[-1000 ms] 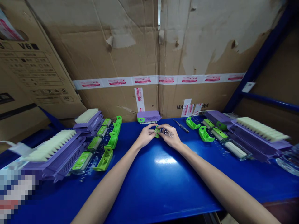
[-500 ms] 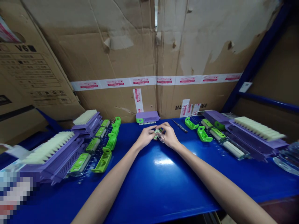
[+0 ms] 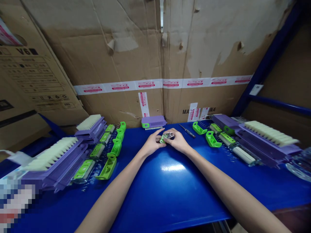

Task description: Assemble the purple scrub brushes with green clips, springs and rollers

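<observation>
In the head view, my right hand (image 3: 179, 141) is closed around a small green plastic part (image 3: 163, 138) with a shiny metal coil spring (image 3: 169, 135) against it. The spring points toward the right, and my fingers cover some of both pieces. My left hand (image 3: 153, 143) is at the green part's left end, thumb and index finger spread apart; whether it touches the part is hard to see. Both hands are over the middle of the blue table (image 3: 155, 194). Just beyond them is a purple brush-like unit (image 3: 155, 121) with a green end.
Purple housings with pale bristles (image 3: 54, 153) line the left side, beside green-topped clear pieces (image 3: 84, 170) and green brackets (image 3: 107, 167). Similar purple housings (image 3: 262, 142) and green brackets (image 3: 213, 139) lie at right. A screwdriver (image 3: 187, 130) rests near the cardboard wall (image 3: 116, 64).
My left index finger has lifted away from the green part and the left hand has opened. In my right hand, the spring has turned from slanting downward to pointing right.
</observation>
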Demonstrator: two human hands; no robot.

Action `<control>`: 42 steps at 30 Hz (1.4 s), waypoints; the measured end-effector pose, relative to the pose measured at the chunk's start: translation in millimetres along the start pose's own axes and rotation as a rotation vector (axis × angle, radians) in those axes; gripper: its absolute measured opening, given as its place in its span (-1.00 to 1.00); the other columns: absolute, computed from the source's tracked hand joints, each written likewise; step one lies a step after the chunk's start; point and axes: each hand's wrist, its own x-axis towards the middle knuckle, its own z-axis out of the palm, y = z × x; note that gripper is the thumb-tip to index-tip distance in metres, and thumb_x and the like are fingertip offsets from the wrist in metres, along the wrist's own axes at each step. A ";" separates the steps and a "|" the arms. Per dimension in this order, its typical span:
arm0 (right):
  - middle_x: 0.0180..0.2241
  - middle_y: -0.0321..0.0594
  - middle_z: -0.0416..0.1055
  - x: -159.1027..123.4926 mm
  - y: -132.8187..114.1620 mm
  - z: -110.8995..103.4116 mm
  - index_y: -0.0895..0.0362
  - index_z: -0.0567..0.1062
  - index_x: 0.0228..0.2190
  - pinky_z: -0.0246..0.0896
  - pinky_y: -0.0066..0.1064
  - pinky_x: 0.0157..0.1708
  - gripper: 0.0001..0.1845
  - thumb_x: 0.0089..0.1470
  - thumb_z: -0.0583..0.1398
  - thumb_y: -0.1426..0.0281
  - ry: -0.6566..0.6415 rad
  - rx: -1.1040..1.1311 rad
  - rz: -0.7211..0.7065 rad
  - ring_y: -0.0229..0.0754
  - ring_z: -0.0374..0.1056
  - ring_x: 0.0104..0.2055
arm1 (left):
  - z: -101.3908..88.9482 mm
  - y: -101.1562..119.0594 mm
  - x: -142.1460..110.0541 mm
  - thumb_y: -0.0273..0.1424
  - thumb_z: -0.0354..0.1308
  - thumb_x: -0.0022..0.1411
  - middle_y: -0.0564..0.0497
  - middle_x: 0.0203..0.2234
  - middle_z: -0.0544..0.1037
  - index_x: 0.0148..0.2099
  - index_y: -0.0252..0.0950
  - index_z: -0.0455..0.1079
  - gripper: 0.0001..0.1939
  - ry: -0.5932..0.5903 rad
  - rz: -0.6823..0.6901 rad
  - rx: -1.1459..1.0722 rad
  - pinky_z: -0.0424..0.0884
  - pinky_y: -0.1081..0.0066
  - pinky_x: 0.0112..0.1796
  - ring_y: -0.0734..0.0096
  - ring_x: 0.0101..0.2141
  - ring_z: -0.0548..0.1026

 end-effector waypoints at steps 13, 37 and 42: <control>-0.28 -0.24 0.50 -5.1 -2.5 -0.8 0.10 0.48 -0.28 0.29 -0.34 -0.17 -0.82 -0.01 0.18 0.42 -0.016 -0.018 -0.170 -0.18 0.42 -0.24 | 10.0 -1.0 -2.9 -0.52 0.30 -0.18 0.16 -0.52 0.48 -0.02 -0.29 0.21 -0.39 0.182 0.095 0.270 0.37 0.50 -0.38 0.50 -0.48 0.47; -0.48 -0.26 0.50 -3.1 -6.9 11.6 0.12 0.47 -0.49 0.29 -0.39 -0.41 -0.79 -0.26 0.32 0.32 0.225 0.166 0.217 -0.16 0.42 -0.43 | 13.3 0.1 -8.1 -0.48 0.35 -0.07 -0.05 -0.32 0.60 -0.01 -0.24 0.26 -0.45 0.315 0.209 0.801 0.39 0.25 -0.17 0.12 -0.18 0.53; -0.48 -0.21 0.51 -1.1 -4.2 13.6 0.17 0.45 -0.47 0.32 -0.39 -0.38 -0.67 -0.34 0.35 0.28 0.232 0.368 0.342 -0.15 0.44 -0.40 | 14.0 -1.9 -9.4 -0.45 0.34 -0.02 -0.05 -0.24 0.58 0.03 -0.24 0.22 -0.43 0.314 0.269 0.981 0.37 0.24 -0.14 0.12 -0.12 0.50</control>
